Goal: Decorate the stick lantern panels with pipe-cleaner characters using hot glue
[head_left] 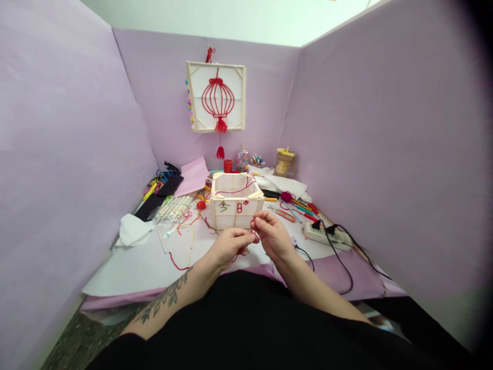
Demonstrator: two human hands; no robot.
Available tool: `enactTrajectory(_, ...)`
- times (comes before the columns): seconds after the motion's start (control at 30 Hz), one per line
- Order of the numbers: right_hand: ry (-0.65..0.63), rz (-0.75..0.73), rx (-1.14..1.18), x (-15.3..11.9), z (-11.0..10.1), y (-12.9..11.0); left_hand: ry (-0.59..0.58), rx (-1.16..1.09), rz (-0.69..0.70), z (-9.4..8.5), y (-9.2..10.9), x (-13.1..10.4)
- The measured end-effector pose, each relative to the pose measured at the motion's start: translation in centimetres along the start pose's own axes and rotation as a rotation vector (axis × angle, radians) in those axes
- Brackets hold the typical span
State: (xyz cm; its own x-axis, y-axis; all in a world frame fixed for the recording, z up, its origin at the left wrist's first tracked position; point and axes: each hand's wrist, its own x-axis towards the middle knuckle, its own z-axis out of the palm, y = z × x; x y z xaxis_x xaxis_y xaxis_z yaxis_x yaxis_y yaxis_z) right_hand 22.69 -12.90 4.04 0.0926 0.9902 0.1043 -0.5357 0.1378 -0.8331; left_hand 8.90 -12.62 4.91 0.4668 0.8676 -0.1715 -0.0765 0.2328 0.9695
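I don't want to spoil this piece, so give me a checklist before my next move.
1. Left hand and right hand at the red strand: ok, fingertips pinching.
2. Strand free of knots: cannot tell, fingers hide much of it.
3. White box upright: ok.
4. Box top free of loose yarn: not ok, red yarn crosses it.
5. Orange tool away from hands: ok, lies to the right.

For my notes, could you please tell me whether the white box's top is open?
Open: the white box shows its inner walls through the top.
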Motion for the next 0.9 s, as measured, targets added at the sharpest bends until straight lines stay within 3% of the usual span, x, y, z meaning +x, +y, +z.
enactTrajectory(0.17,0.032,-0.238,-0.311,0.4,-1.8,-1.2,0.080,0.109,0.107,-0.6,0.2,0.0)
enactTrajectory(0.27,-0.163,-0.271,-0.587,-0.1,-2.6,-2.1,0.107,0.230,0.173,-0.9,0.4,-0.2)
enactTrajectory(0.37,-0.305,-0.228,-0.677,-0.8,-2.6,-2.5,0.083,0.312,0.196,-1.1,0.6,-0.4)
enactTrajectory(0.53,-0.445,-0.470,-0.862,-1.2,-2.3,-2.9,-0.027,0.352,0.108,-1.5,1.1,-0.7)
enactTrajectory(0.67,-0.570,-0.504,-0.973,-1.1,-2.4,-3.1,-0.047,0.379,0.036,-1.8,1.3,-0.7)
enactTrajectory(0.77,-0.571,-0.548,-1.039,-1.2,-2.6,-2.8,-0.078,0.390,-0.006,-2.0,1.4,-0.6)
enactTrajectory(0.9,-0.469,-0.620,-1.109,-1.3,-2.8,-2.5,-0.116,0.366,-0.013,-2.3,1.4,-0.7)
